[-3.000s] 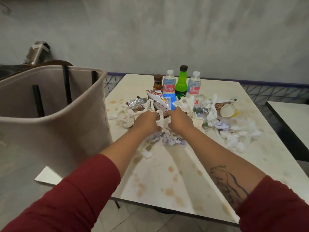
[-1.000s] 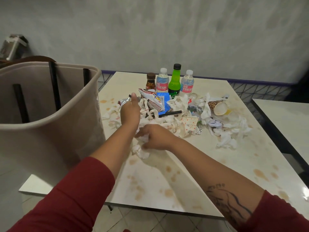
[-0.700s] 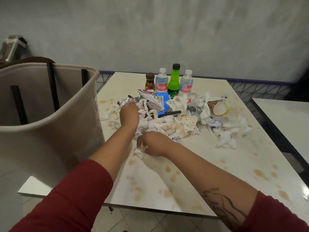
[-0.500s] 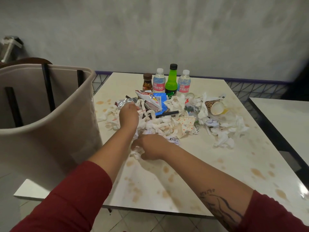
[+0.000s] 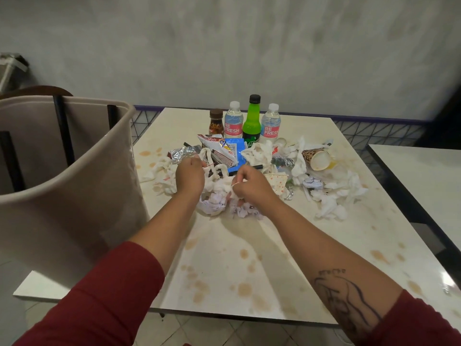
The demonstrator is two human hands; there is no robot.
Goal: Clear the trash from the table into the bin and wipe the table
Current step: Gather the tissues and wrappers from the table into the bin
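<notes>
A heap of crumpled white tissues (image 5: 331, 196), snack wrappers (image 5: 219, 151), foil (image 5: 180, 153) and a tipped paper cup (image 5: 316, 158) covers the middle of the stained white table (image 5: 249, 265). My left hand (image 5: 190, 176) is closed on a twisted tissue strip at the heap's left side. My right hand (image 5: 249, 186) is closed on a bunch of crumpled tissues (image 5: 219, 193) at the heap's near edge. Both hands are close together over the pile. A large beige bin (image 5: 67, 186) stands at the table's left edge, its rim above table height.
Behind the heap stand a brown jar (image 5: 216, 122), two water bottles (image 5: 233, 123) and a green soda bottle (image 5: 252, 123). Brown stains mark the near tabletop. A second table (image 5: 424, 181) lies to the right, across a dark gap.
My right hand has moved up and right from the near edge of the heap, gathering tissues, and now sits beside my left hand. My left hand has stayed on the heap's left side.
</notes>
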